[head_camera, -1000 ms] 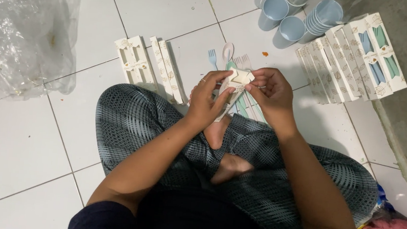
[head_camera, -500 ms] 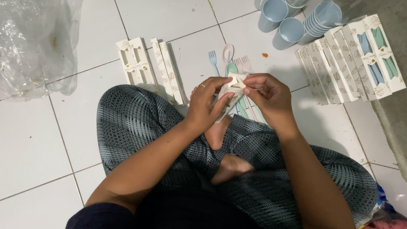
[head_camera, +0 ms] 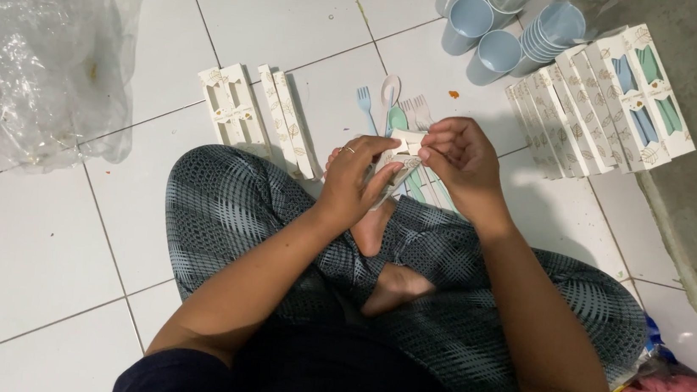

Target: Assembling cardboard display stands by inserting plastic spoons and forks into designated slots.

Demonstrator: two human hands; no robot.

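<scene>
Over the crossed legs, left hand [head_camera: 356,180] and right hand [head_camera: 460,160] both pinch a small cream cardboard sleeve [head_camera: 404,152]; plastic cutlery [head_camera: 391,106] lies on the tiled floor [head_camera: 38,234] just beyond

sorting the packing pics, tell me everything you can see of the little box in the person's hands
The small box is cream cardboard, narrow and flat, like the ones lying on the tiled floor. It is held over the crossed legs, between the left hand and the right hand, whose fingertips pinch its top end. Much of it is hidden by fingers.
</scene>
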